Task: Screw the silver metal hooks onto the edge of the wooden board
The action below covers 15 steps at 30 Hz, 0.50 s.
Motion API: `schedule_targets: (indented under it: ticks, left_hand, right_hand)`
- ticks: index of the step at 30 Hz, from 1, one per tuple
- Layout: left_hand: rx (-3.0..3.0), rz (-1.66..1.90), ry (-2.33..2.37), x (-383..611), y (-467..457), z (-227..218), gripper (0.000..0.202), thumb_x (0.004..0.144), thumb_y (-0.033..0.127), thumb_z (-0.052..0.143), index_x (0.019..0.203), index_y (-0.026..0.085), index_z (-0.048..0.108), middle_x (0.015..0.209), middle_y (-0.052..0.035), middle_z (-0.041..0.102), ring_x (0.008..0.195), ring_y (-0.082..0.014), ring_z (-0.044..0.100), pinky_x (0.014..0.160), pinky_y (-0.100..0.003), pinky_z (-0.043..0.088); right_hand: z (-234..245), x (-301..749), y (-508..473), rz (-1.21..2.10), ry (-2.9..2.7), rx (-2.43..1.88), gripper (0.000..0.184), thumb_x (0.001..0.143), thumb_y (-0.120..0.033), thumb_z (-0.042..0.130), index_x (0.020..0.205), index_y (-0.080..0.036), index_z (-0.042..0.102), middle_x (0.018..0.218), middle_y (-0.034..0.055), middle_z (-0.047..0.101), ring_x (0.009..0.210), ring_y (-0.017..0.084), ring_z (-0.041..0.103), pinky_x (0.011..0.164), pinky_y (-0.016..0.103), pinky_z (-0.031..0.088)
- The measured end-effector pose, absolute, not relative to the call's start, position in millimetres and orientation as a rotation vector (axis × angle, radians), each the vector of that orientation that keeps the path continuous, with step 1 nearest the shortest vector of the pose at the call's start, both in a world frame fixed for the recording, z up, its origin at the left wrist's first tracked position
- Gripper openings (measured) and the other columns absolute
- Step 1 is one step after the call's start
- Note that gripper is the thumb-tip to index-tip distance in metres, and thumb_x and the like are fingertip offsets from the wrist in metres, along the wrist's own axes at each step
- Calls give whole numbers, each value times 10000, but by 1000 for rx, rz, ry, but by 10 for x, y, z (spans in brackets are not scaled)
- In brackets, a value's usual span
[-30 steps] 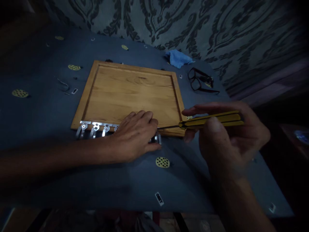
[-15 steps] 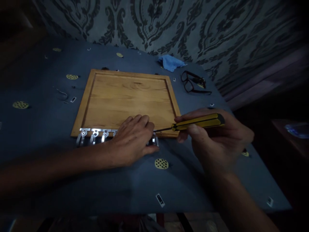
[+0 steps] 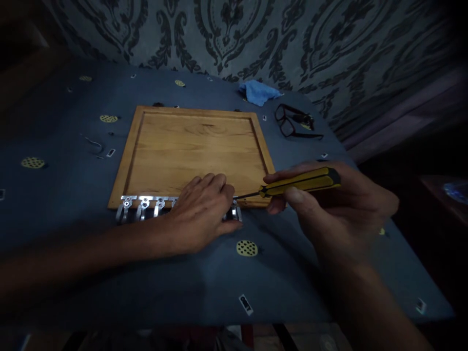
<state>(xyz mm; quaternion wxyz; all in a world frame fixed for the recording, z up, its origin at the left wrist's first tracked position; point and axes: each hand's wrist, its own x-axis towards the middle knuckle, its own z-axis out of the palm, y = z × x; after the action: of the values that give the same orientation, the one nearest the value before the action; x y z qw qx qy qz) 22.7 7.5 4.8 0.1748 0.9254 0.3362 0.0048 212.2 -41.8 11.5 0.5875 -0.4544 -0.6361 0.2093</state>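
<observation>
1. Two hands of yours work at the near edge of a wooden board [image 3: 193,146], which lies flat on the blue tabletop [image 3: 54,204].
2. Well to the left of your left fingers, a small bent hook [image 3: 93,143] lies loose on the tabletop.
3. Along the board's near edge runs a metal hook rail [image 3: 142,204]. Three of its hooks show to the left of your left fingers, and the rest passes under them.
4. Your left hand [image 3: 199,214] lies palm down on the rail, fingers stretched flat over it and thumb along its near side. They press on it and are not wrapped round it.
5. Just right of your left fingertips, the thin shaft of the screwdriver [image 3: 300,181] meets the rail's right end. Its yellow and black handle lies nearly level.
6. Your right hand [image 3: 329,209] has its fingers closed round that handle, forefinger along the top.
7. Well beyond your right fingers, by the wall, lie a blue cloth [image 3: 258,91] and a pair of glasses [image 3: 294,122].
</observation>
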Motion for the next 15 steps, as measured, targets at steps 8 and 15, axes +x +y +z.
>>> schedule_targets:
  ticks: [8,15]
  left_hand:
    - [2603,73,936,222,77,10,333,968,449,680,1072,138,626,1095,-95,581,1079,-281,557,948,-413,468]
    - [2592,30,946,237,82,36,352,967,458,689,1082,131,624,1116,-102,583,1106,-286,555,968,-422,466]
  right_hand:
    - [50,2114,-406,350,-1473,-1015,202,795,-136,835,950,-261,799,849,-25,786,534,125,703,443,226,604]
    - [-115,2114,-401,145,-1438,-995,175,831,-166,809,983,-247,782,843,2,785,544,132,688,438,243,578]
